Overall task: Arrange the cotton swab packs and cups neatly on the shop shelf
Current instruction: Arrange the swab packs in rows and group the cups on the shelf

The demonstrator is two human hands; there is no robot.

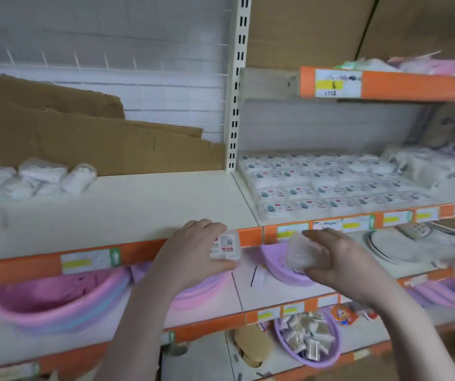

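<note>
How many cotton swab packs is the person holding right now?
2. The left hand grips a boxed swab pack at the shelf edge; the right hand holds a clear bagged swab pack beside it. More packs may be hidden behind the hands.

Swab packs (328, 182) on shelf (149, 204), right of bagged cups (39, 176).

Cream shelf (152, 199) carries white bagged packs (42, 177), boxed swab packs (328, 185)

Both forearms are bare to the left hand (193, 250) and right hand (339, 259), with no sleeves
</note>
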